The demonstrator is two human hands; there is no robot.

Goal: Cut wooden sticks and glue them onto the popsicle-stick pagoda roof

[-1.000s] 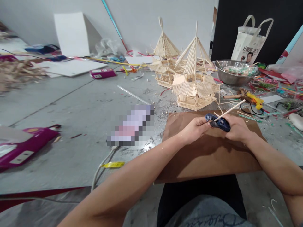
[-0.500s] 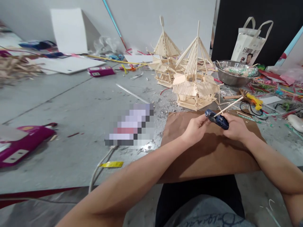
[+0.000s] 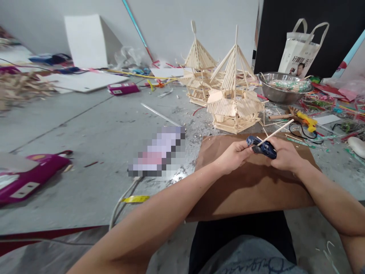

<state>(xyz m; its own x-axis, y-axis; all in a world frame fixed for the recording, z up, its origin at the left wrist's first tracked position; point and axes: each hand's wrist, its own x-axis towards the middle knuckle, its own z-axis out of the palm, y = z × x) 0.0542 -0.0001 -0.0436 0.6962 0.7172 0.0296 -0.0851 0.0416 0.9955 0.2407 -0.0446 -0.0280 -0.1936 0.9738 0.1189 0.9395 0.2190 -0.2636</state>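
Both of my hands are raised over the brown board. My left hand (image 3: 234,156) pinches the left end of a dark blue hand tool (image 3: 267,149), whose exact kind I cannot make out. Around its right end, the fingers of my right hand (image 3: 285,156) are closed. A thin wooden stick (image 3: 278,131) lies slantwise across the tool, pointing up to the right; its lower end is close to my left thumb. Beyond my hands stands a pavilion model (image 3: 236,102) built of wooden sticks, with a second stick pavilion (image 3: 199,61) behind it.
The brown board (image 3: 245,194) lies at the table's front edge. Left of it is a pixelated phone-like slab (image 3: 159,150) with a cable. A purple power strip (image 3: 31,175) sits far left. At right are a yellow glue gun (image 3: 307,121) and a metal bowl (image 3: 281,95).
The stick has tilted slightly, its lower end now lower and nearer my left thumb. Both hands keep their grip in nearly the same place. The view has shifted a little.
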